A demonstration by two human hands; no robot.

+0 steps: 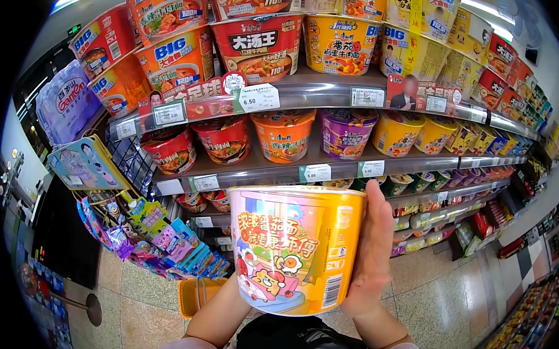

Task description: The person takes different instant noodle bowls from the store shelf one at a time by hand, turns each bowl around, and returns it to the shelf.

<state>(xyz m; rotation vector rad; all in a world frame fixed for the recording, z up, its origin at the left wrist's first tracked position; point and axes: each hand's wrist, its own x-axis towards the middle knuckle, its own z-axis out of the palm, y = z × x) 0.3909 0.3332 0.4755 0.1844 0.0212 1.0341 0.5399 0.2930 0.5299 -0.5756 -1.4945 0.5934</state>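
Note:
A large instant noodle tub (282, 250), yellow and pink with cartoon characters and a barcode, is held up in front of me, tilted slightly. My right hand (374, 258) is pressed along the tub's right side, thumb side toward the shelf, and grips it. From the lower left my left forearm (220, 310) reaches behind the tub, which hides the left hand and its fingers. The tub's rim faces up, and its lid is seen only edge-on.
Shelves ahead hold several noodle tubs, among them red (254, 47), yellow (340, 45) and purple (348, 134) ones. Price tags (258, 99) line the shelf edges. A rack of small packets (175, 238) stands at left, with an orange basket (191, 299) on the tiled floor (437, 303).

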